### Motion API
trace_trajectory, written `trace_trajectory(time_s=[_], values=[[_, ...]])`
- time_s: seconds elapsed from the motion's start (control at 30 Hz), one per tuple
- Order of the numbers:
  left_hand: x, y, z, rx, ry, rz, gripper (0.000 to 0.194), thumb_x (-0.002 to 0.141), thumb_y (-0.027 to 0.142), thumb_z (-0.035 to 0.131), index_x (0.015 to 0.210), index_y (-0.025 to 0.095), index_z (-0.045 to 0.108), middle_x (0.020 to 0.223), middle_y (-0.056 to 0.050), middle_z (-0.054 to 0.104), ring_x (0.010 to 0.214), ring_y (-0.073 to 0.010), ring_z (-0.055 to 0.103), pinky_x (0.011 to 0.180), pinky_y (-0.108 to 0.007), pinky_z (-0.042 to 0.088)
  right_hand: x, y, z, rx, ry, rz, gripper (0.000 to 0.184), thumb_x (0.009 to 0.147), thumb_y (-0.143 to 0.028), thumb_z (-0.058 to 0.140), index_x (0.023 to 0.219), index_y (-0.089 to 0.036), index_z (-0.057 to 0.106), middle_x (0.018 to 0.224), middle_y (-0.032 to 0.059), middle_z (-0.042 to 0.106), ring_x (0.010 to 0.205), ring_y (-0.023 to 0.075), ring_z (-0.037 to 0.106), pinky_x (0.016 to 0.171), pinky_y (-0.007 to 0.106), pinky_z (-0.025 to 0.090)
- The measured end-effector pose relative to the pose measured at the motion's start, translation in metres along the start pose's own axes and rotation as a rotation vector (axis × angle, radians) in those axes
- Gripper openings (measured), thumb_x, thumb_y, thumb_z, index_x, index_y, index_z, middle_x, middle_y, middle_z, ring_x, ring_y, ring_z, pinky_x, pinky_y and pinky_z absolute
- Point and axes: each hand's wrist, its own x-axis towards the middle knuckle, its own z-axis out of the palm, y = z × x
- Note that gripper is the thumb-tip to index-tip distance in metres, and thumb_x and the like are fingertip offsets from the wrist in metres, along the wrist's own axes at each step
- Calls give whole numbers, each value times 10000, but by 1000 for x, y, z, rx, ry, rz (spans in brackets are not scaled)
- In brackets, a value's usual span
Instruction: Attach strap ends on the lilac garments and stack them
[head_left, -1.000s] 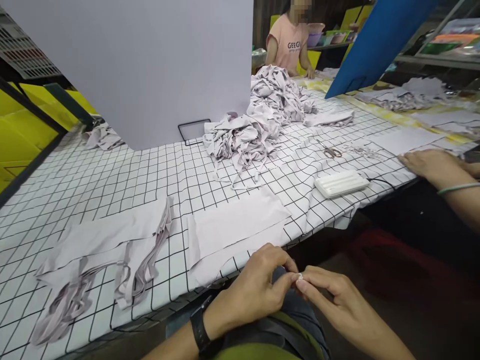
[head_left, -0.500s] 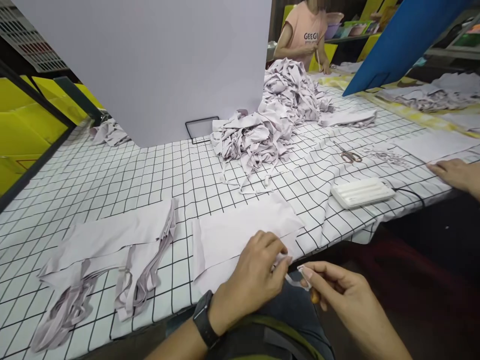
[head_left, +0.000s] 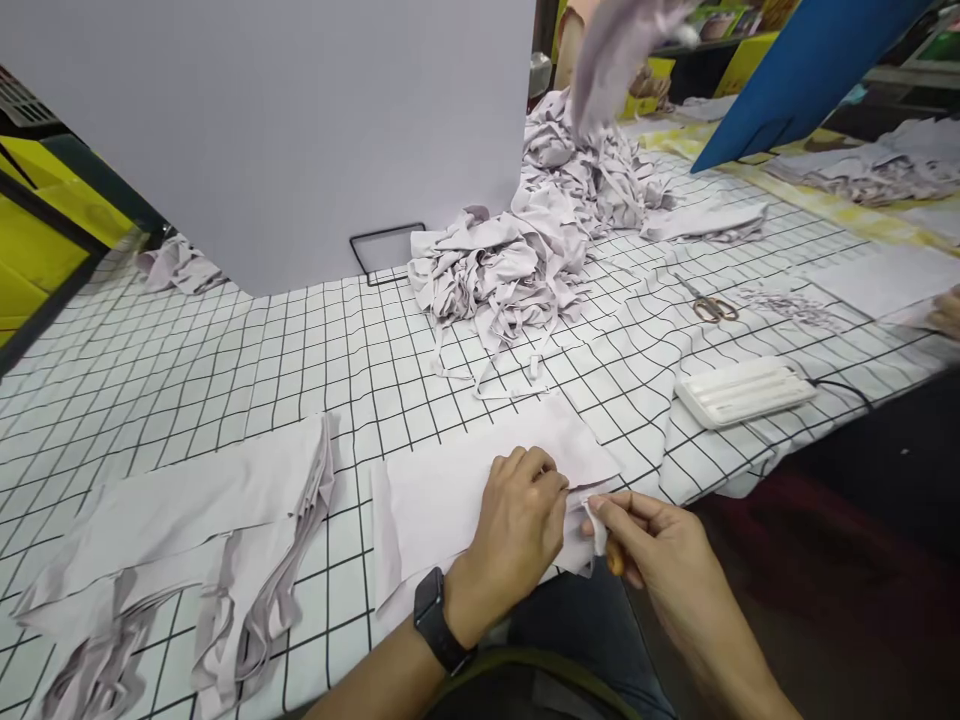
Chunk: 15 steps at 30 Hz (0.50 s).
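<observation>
The strip (head_left: 598, 534) was at the near right corner of the cloth (head_left: 435, 505), its end pinched between the thumb and fingers of the right hand (head_left: 637, 530), beneath which an orange thing (head_left: 615, 556) showed. The left hand (head_left: 521, 510), a watch (head_left: 442, 620) on its wrist, rested on the cloth with fingers curled; whether they gripped anything could not be told. The cloth lay flat at the near edge of the checked table (head_left: 300, 360). Left of it, apart, lay a stack (head_left: 195, 500) of cloths with trailing straps. Beyond stood a heap (head_left: 499, 275), beside a grey board (head_left: 300, 130); a blurred piece (head_left: 611, 65) showed above its far part. To the right were a white box (head_left: 742, 392) with a black cord, scissors (head_left: 712, 308) and scraps (head_left: 795, 306). Another person's hand (head_left: 946, 312) showed at the right edge, and farther back leaned a blue board (head_left: 810, 80).
</observation>
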Motion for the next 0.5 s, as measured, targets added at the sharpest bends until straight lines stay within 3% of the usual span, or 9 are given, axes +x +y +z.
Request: trace_trajectory(time_s=[0.13,0.5], values=[[-4,0,0,-18,71,74,168,967,123,536,852,187,641,879,-37,651,837,-197,554,736,-383,416,8,2,5,93,42,-19,446,636,-568,833,567,-165,654,423,-14,511,360,78,385,348,207,270],[-3,2,1,95,91,197,218,954,85,484,775,165,578,787,-46,597,799,-208,502,735,-383,391,11,1,8,167,35,23,412,611,-506,864,568,-164,638,461,-28,509,376,63,375,335,185,259]])
